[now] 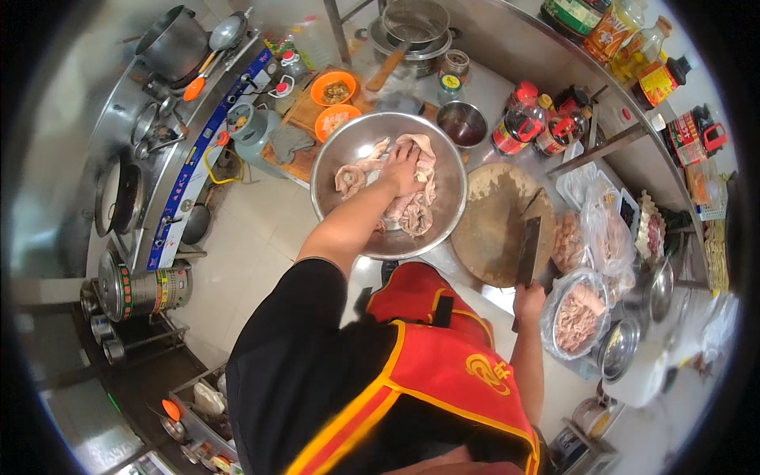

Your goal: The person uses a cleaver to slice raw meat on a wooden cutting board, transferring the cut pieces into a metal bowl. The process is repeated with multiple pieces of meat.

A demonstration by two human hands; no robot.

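Note:
My left hand [401,173] reaches into a large stainless steel bowl [329,208] and rests on pale, folded pieces of raw meat that look like offal [417,219]. Whether its fingers grip a piece cannot be told. To the right of the bowl lies a round wooden chopping board [487,222] with dark wet patches. My right hand [528,300] is closed on the handle of a cleaver [528,249], whose dark blade extends over the board's right side. A plastic-lined bowl of sliced pale meat [579,317] stands right of that hand.
Beyond the steel bowl are orange bowls of food [333,89], a grey cloth [291,143], a metal bowl of dark liquid [462,124] and a glass jar [454,71]. Sauce bottles [516,122] and bagged meat [608,228] stand at right. A gas stove [196,160] runs along the left.

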